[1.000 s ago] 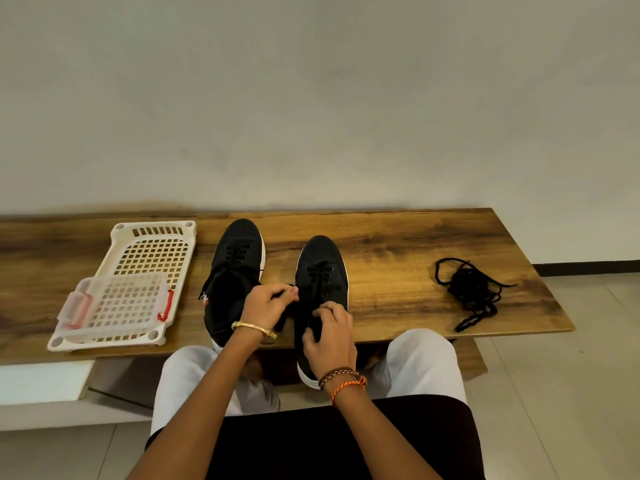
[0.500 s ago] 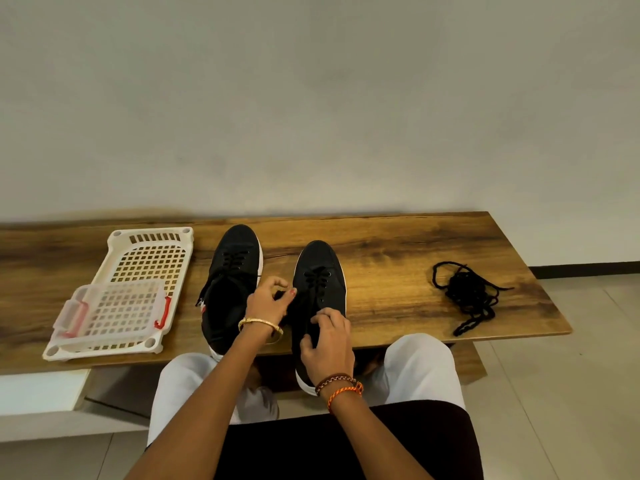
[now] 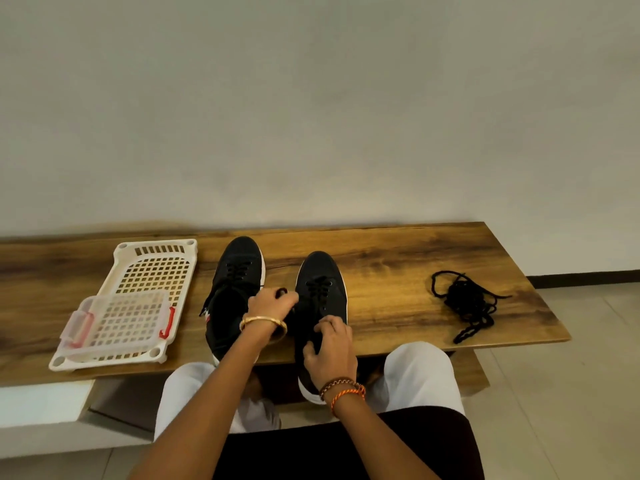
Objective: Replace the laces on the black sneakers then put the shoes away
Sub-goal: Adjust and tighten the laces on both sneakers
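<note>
Black fabric and white trousers are filling the bottom centre of the frame; the person is sitting at a low wooden bench (image 3: 398, 271) running across mid-frame.

Right hand (image 3: 330, 355) is sitting over the heel end of the right sneaker (image 3: 320, 282), fingers curled down onto the tongue area, apparently pinching lace there; exact grasp is hard to read. That heel is overhanging the near bench edge.

Left hand (image 3: 270, 303) is reaching across between the two shoes, fingers closed round a black lace end (image 3: 282, 291) at the right sneaker's inner side. Jaws-style read: both hands clenched on lace, neither released.

Left sneaker (image 3: 235, 289) is lying just beside, left of centre, laces showing in its upper eyelets, collar open.

Loose black lace pile (image 3: 467, 303) is lying well apart, at the right of the bench. Likely the old set, but can't confirm.

White slotted tray (image 3: 156, 268) with a clear red-clipped box (image 3: 117, 320) resting on its near half is sitting at the left.

Status estimate: both shoes are showing lacing through the forward eyelets, so threading is looking mostly done. Right shoe's top end is being tightened or tied. Left to do: finishing that knot, checking the left shoe's ends, putting both shoes away. Storage spot isn't identifiable in view.
</note>
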